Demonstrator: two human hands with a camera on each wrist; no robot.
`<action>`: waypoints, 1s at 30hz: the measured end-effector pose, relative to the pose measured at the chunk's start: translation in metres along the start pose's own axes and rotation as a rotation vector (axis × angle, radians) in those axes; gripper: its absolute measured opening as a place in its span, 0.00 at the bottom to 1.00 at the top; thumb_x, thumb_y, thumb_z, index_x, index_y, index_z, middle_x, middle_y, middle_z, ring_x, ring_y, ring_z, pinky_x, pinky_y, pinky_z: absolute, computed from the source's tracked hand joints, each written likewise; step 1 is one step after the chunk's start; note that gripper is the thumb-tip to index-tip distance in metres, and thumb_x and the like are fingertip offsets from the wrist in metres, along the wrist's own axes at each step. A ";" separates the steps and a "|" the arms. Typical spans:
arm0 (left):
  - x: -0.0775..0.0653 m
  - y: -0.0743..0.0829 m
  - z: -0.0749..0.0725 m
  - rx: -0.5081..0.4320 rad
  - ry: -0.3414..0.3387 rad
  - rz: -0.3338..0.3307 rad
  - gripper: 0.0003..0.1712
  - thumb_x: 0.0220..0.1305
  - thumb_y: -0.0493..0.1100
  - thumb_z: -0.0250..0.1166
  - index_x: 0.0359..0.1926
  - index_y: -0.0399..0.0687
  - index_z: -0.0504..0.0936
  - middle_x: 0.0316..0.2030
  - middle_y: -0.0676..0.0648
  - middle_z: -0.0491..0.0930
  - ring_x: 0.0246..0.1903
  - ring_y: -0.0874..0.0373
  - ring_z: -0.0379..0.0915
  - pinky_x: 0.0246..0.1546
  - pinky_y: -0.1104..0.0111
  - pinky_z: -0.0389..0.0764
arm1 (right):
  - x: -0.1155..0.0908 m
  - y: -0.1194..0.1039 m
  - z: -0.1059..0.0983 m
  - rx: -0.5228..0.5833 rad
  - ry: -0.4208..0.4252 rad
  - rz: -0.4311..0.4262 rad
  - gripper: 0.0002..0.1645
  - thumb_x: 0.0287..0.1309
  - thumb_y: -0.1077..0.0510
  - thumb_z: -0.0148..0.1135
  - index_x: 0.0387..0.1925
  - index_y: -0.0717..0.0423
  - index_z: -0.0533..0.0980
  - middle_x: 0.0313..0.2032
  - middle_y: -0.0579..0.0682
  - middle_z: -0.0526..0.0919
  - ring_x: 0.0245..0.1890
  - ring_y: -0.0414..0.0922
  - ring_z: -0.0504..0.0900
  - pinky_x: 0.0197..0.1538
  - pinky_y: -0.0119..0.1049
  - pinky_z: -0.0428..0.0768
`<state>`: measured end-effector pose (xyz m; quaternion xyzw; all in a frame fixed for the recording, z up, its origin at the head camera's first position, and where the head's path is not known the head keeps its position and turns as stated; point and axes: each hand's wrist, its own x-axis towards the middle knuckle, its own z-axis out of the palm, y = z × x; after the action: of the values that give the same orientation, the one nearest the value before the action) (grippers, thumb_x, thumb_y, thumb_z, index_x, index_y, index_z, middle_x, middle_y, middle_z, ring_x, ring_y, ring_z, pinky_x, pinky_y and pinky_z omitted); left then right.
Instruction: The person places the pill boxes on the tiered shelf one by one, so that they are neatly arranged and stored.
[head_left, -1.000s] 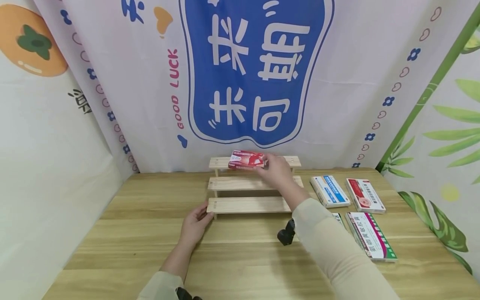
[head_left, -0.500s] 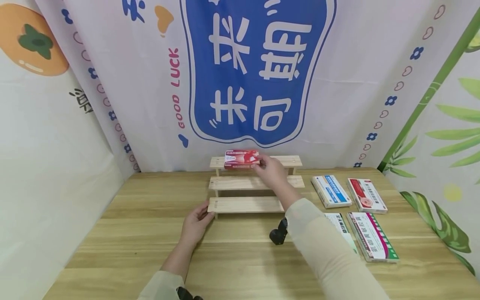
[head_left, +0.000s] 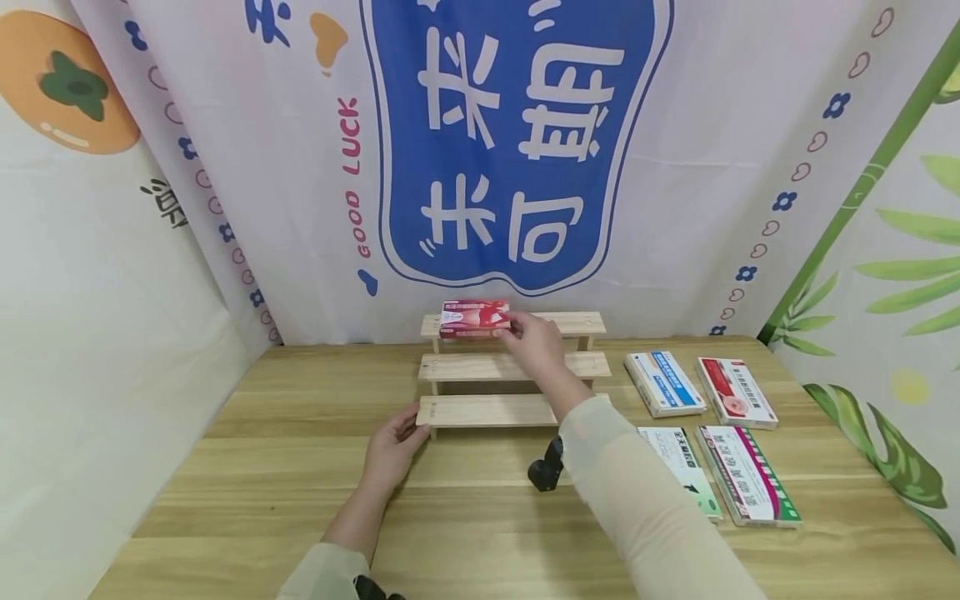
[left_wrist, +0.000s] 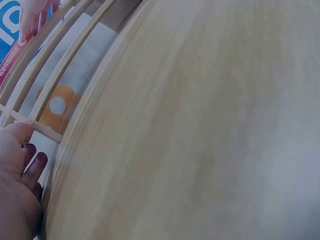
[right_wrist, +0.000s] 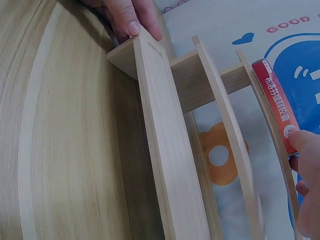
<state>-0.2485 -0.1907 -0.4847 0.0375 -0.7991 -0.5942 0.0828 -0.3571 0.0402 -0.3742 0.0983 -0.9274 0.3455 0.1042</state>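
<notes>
A three-tier wooden display rack (head_left: 487, 410) stands on the table against the back cloth. On the left part of its top tier lies a red and white medicine box (head_left: 471, 318), label up. My right hand (head_left: 536, 343) pinches the box's right end between thumb and fingers. In the right wrist view the box (right_wrist: 276, 102) sits along the top board, and the thumb presses its near side. My left hand (head_left: 392, 450) grips the left end of the lowest tier, thumb at the board's corner. Part of the rack's right side is hidden behind my right arm.
To the right of the rack lie a blue and white box (head_left: 664, 383), a red and white box (head_left: 737, 393), a white and green box (head_left: 686, 471) and a purple and green striped box (head_left: 748, 475). A printed cloth (head_left: 300, 208) hangs behind.
My right hand has slid the red medicine box leftward along the top tier, and the white and green box now shows more from behind the sleeve. My left hand keeps its place.
</notes>
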 end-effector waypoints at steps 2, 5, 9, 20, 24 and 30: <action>0.000 0.000 0.000 0.000 -0.003 0.003 0.28 0.65 0.36 0.64 0.64 0.32 0.71 0.62 0.33 0.74 0.63 0.41 0.72 0.66 0.53 0.73 | 0.000 0.001 0.000 -0.009 0.000 -0.003 0.28 0.64 0.43 0.61 0.63 0.47 0.74 0.57 0.48 0.83 0.62 0.49 0.78 0.78 0.54 0.55; -0.001 0.000 0.001 0.003 -0.009 0.011 0.28 0.65 0.36 0.64 0.64 0.32 0.71 0.62 0.33 0.74 0.63 0.41 0.71 0.66 0.53 0.73 | -0.001 0.003 -0.001 0.019 -0.010 0.006 0.31 0.64 0.42 0.61 0.65 0.48 0.72 0.58 0.50 0.82 0.61 0.50 0.78 0.77 0.54 0.56; -0.001 0.001 0.001 0.000 -0.014 0.011 0.28 0.65 0.36 0.64 0.64 0.32 0.71 0.62 0.33 0.74 0.63 0.41 0.71 0.66 0.53 0.73 | -0.006 0.007 -0.007 0.118 -0.032 0.042 0.36 0.63 0.40 0.61 0.69 0.47 0.67 0.64 0.52 0.77 0.63 0.52 0.76 0.72 0.51 0.68; -0.002 0.002 -0.004 0.029 -0.027 0.010 0.30 0.66 0.39 0.64 0.65 0.31 0.69 0.64 0.33 0.71 0.64 0.40 0.69 0.67 0.53 0.72 | -0.044 0.039 -0.046 0.169 -0.021 0.024 0.34 0.65 0.42 0.58 0.67 0.52 0.67 0.69 0.56 0.67 0.71 0.57 0.64 0.73 0.55 0.64; -0.001 0.002 -0.005 0.023 -0.031 0.005 0.30 0.66 0.39 0.64 0.66 0.31 0.68 0.64 0.33 0.71 0.65 0.40 0.68 0.67 0.53 0.72 | -0.064 0.060 -0.065 0.161 -0.029 0.053 0.36 0.65 0.42 0.58 0.69 0.50 0.64 0.71 0.58 0.63 0.71 0.60 0.62 0.72 0.61 0.63; 0.000 0.001 -0.002 0.028 -0.018 0.003 0.29 0.67 0.39 0.64 0.65 0.31 0.69 0.64 0.33 0.71 0.64 0.39 0.69 0.66 0.53 0.72 | -0.097 0.091 -0.090 0.120 0.004 0.072 0.37 0.67 0.42 0.57 0.71 0.53 0.62 0.72 0.61 0.62 0.71 0.63 0.60 0.70 0.67 0.62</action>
<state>-0.2478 -0.1923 -0.4834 0.0320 -0.8081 -0.5833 0.0761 -0.2760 0.1780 -0.3894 0.0701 -0.9078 0.4041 0.0876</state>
